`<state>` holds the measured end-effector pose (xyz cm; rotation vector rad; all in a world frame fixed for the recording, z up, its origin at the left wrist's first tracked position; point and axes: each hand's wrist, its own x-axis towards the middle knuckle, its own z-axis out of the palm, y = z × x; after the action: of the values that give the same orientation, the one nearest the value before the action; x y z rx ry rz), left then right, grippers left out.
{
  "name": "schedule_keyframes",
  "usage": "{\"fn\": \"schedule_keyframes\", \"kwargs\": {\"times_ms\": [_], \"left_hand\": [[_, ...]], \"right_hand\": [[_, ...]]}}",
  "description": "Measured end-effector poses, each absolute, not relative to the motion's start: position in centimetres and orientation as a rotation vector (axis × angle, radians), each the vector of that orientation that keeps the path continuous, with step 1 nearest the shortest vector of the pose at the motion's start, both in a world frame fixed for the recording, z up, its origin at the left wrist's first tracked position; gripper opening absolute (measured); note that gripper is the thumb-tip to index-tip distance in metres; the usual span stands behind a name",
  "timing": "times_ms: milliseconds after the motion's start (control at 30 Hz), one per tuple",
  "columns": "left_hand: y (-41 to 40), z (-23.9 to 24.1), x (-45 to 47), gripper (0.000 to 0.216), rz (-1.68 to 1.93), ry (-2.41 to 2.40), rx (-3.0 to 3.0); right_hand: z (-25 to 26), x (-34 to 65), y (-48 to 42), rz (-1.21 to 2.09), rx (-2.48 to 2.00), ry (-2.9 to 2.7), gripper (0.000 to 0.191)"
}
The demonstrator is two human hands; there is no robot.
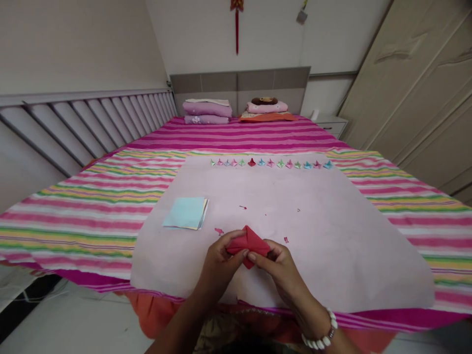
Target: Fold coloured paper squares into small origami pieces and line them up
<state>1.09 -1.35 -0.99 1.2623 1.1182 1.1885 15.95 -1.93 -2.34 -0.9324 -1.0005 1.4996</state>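
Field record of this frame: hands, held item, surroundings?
left hand: pinches red paper
right hand: pinches same red paper
surface: pale sheet on striped cover
stack: paper squares left of hands, light blue on top
row: small folded pieces along sheet's far edge
scraps: red bits on sheet

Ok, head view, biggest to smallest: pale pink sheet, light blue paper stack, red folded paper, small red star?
1. Pale pink sheet
2. Light blue paper stack, red folded paper: alike; red one nearer, unsure
3. Small red star
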Motion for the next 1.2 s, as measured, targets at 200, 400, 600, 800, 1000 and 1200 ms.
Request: {"fn": "schedule_keyframes", "kwargs": {"times_ms": [200,400,600,800,1000,1200], "left_hand": [[-1.3,-0.8,1.2,0.068,1.180,1.090,1.096],[-1.0,-1.0,1.1,0.065,1.213,1.058,0.947],[-1.3,-1.4,1.5,0.050,1.195,1.001,0.907],[-1.2,-1.8,1.2,0.019,1.223,1.111,0.979],[-1.1,-1.8,1.4,0.028,1.263,0.988,0.909],[-1.8,-2.3,2.5,0.024,1.121,0.995,0.938]], "right_hand": [[-2.5,15.8,-1.7,1.456,-0.965,-0.940,0.021],[-2.6,15.7,-1.7,1.471,-0.968,-0.956,0.020],[-2.5,15.6,-1.7,1.454,-0.942,-0.972,0.015],[-2.6,15.6,-1.6,1.410,-0.972,-0.851,0.013],[-2.4,15.3,-1.7,1.373,-0.975,-0.743,0.012],[-2.7,15.1,-1.7,1.377,-0.966,-0.702,0.017]]}}
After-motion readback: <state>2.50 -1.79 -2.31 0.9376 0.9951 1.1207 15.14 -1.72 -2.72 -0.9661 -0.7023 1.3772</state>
